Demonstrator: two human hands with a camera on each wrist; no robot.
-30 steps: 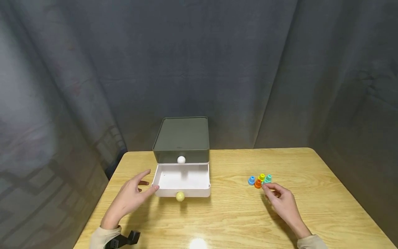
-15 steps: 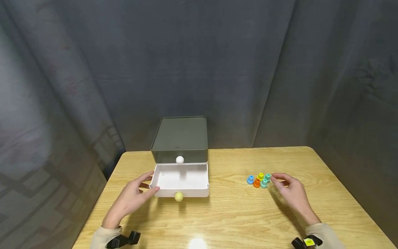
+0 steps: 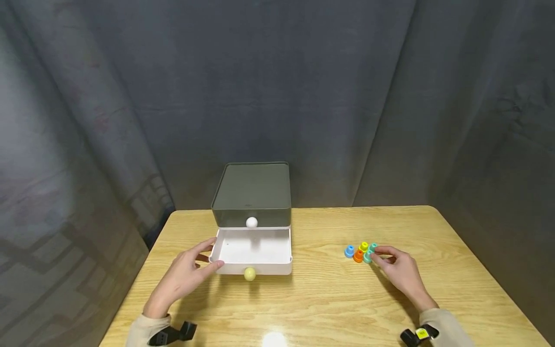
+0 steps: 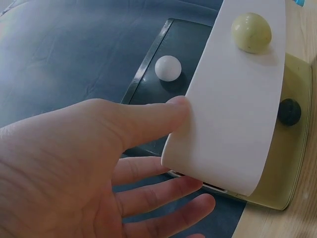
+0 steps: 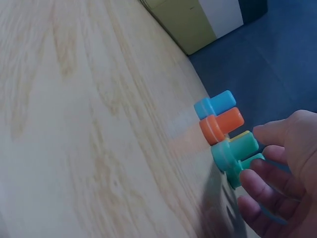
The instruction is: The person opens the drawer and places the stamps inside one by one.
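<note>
A white drawer (image 3: 264, 269) with a yellow knob (image 3: 249, 274) is pulled out beneath a dark green-grey cabinet (image 3: 253, 190). My left hand (image 3: 179, 279) holds its front left corner: in the left wrist view the thumb (image 4: 168, 116) lies on the drawer front (image 4: 225, 114), other fingers along its side. My right hand (image 3: 403, 274) is at the right end of a cluster of small cones: blue (image 3: 349, 250), orange (image 3: 358, 256), yellow (image 3: 363, 246) and two teal. In the right wrist view, thumb and fingers stand apart around the teal cones (image 5: 242, 145); contact is unclear.
The cabinet's upper drawer, with a white knob (image 3: 251, 222), is closed. Everything stands on a light wooden table (image 3: 329, 308). Dark grey curtains (image 3: 277, 106) hang behind the table and along both sides.
My right hand shifted right off the front teal cone, then came back left over the teal pair. The left hand's fingers settled closer against the drawer's side. The cones look unmoved.
</note>
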